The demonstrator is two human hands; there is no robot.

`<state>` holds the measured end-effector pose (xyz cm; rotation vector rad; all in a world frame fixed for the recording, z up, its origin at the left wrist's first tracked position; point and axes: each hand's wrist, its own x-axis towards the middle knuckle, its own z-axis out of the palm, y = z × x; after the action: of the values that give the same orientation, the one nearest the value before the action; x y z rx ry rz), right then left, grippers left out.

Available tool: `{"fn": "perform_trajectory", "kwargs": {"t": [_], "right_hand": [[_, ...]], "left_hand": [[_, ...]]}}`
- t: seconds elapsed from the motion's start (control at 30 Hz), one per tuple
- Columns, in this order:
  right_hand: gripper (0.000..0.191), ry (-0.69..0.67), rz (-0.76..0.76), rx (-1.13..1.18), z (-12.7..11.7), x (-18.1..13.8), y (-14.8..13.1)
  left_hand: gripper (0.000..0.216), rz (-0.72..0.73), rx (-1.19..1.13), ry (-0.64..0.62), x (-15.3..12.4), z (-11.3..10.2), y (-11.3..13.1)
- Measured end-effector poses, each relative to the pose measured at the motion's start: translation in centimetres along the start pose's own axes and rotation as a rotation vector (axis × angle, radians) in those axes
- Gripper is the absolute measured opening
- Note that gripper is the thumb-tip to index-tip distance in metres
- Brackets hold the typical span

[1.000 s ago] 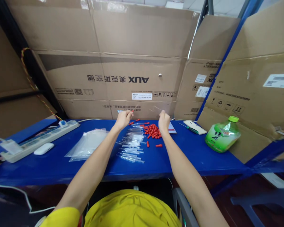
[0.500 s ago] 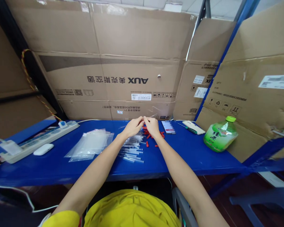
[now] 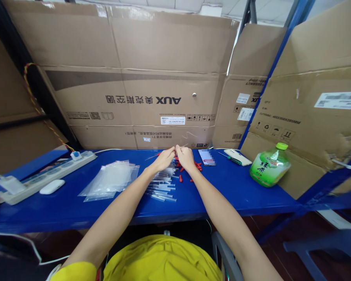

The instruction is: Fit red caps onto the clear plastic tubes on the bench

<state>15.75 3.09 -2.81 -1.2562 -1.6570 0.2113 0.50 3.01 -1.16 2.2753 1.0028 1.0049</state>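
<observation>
My left hand [image 3: 164, 159] and my right hand [image 3: 185, 157] meet fingertip to fingertip above the blue shelf [image 3: 76, 203], both pinched round a thin clear tube [image 3: 152, 157] that sticks out to the left. Below the hands lies a row of clear plastic tubes [image 3: 163, 186]. A scatter of small red caps [image 3: 196, 166] lies just right of them, partly hidden by my right hand. A stack of clear plastic bags [image 3: 111, 179] rests to the left of the tubes.
A white power strip [image 3: 43, 175] and a white mouse [image 3: 52, 186] sit at the left end. A phone [image 3: 207, 157], a white case [image 3: 237, 157] and a green drink bottle [image 3: 269, 165] lie to the right. Large cardboard boxes [image 3: 152, 78] wall the back.
My hands were apart and raised a second ago; they came together and lowered over the tubes. Between the last two frames they barely moved.
</observation>
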Motion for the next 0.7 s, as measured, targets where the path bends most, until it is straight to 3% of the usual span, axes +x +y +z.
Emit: {"fn": "perform_trajectory", "kwargs": {"t": [0.37, 0.57, 0.7], "right_hand": [[0.057, 0.008, -0.074, -0.011, 0.6, 0.3, -0.1], [0.052, -0.008, 0.012, 0.135, 0.7, 0.5, 0.0], [0.049, -0.006, 0.078, 0.234, 0.6, 0.7, 0.0]], "left_hand": [[0.034, -0.008, -0.232, 0.072, 0.5, 0.7, 0.2], [0.012, -0.167, -0.48, 0.045, 0.5, 1.3, 0.1], [0.015, -0.23, -0.618, 0.026, 0.5, 1.4, 0.3]]}}
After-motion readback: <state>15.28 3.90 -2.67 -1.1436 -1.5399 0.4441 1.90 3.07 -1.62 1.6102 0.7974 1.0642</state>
